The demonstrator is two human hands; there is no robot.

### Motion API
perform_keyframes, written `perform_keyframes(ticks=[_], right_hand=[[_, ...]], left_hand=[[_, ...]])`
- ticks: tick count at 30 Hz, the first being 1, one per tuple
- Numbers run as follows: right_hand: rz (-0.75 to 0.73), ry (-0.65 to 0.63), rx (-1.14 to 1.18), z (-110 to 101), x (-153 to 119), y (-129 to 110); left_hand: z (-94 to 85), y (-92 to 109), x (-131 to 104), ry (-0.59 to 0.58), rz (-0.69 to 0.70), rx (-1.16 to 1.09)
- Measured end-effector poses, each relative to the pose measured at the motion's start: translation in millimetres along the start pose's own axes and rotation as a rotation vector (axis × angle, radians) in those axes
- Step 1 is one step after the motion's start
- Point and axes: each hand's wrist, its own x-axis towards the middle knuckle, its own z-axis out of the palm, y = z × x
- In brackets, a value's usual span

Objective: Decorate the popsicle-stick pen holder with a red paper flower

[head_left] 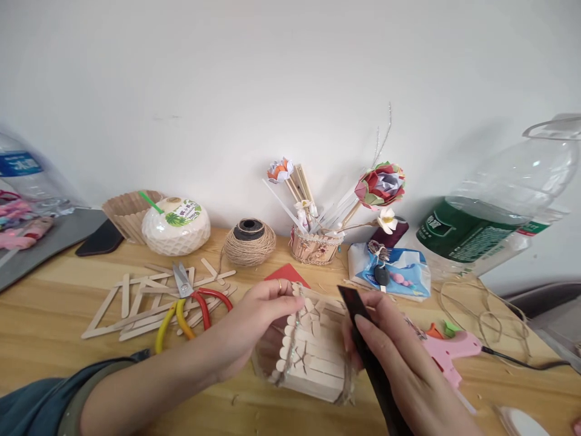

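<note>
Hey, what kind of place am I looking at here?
Most likely a home craft table. Loose craft sticks, a ball of twine and a pink glue gun lie on the wooden tabletop, and both hands hold a small stick-built box.

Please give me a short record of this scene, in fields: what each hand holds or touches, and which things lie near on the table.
left hand: grip on the left edge of the craft-stick house
right hand: holds a dark flat ruler against the house
left of hands: loose craft sticks, scissors, yellow-handled pliers
behind: twine ball, basket of paper flowers, tissue pack
right: pink glue gun, big water bottle
surface: wooden table
</note>
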Motion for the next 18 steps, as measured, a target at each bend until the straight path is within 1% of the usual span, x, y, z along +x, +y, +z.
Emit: perform_keyframes(ticks=[2,5,8,10,13,18], right_hand=[[-0.002,0.146,0.012,0.0,2.6,7.4],[0.021,0.351,0.004,-3.2,6.3,16.7],[0.072,0.466,-0.028,-6.9,8.9,23.4],[0.082,0.493,-0.03,-7.0,10.6,26.8],[0.066,0.491,-0.01,-3.6,12.7,29.9],[0.038,0.477,0.018,11.8,11.4,38.1]], left_hand=[[-0.7,-1.1,1.6,0.017,0.045,-0.046],[-1.5,-2.4,2.4,0.073,0.137,-0.141],[-1.6,-2.0,1.1,0.111,0.194,-0.204],[-0.8,-0.8,-0.2,0.129,0.215,-0.229],[1.2,0.8,-2.6,0.18,0.246,-0.256],[2.5,1.5,-5.1,0.219,0.298,-0.254]])
